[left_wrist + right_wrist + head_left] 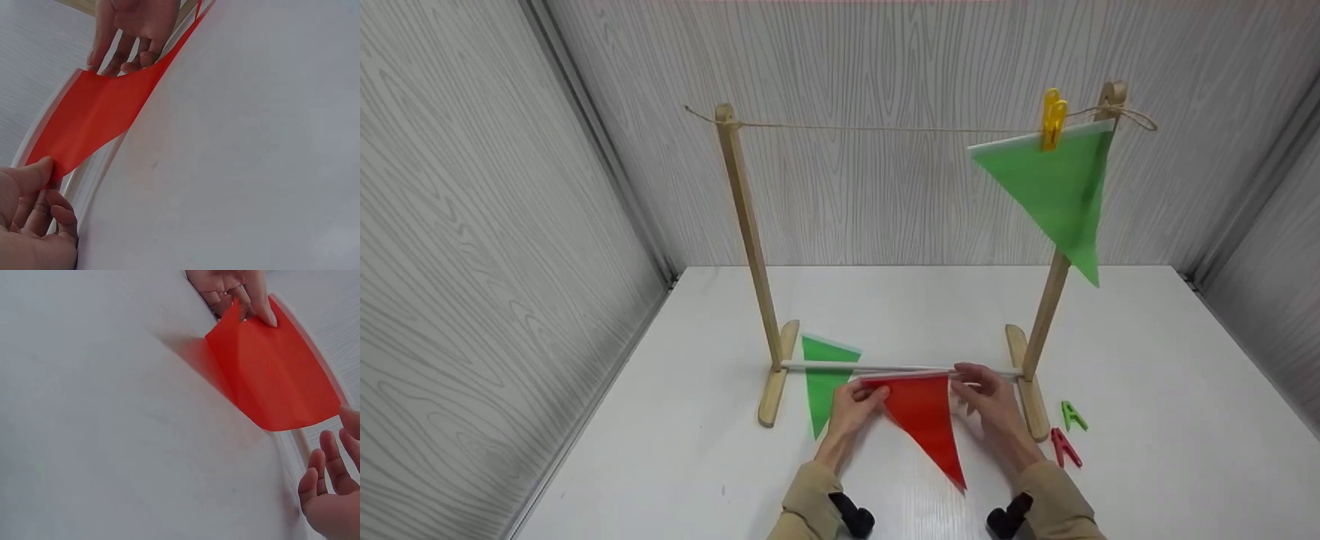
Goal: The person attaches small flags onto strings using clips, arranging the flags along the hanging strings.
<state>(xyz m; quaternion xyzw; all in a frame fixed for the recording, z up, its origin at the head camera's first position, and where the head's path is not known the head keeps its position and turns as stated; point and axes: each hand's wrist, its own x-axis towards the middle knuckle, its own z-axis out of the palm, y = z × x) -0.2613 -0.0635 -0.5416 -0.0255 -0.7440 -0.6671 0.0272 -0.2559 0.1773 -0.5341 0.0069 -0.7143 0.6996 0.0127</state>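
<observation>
Smooth red triangular pennant [924, 417] — fingers-pinched

A white tabletop [1147, 360] is being enclosed on three sides by pale grey wood-grain walls [495, 247] and is being lit evenly.

Landmark: wooden stand [750, 247]. Between its two uprights, wide open gap under the string [885, 128]; a hand could pass through there. Low white crossbar [840, 367] blocks passage at table level between the feet. Hanging green flag [1054, 187], clipped by yellow peg [1053, 118], fills the upper corner by the stand's right upright. Green flag lying flat [821, 379] near the left foot. Green peg [1072, 415] and red peg [1065, 448] lie just right of the right foot. Bare white table [675, 450] left of the stand; grey walls [472, 225] close both sides and back.
</observation>
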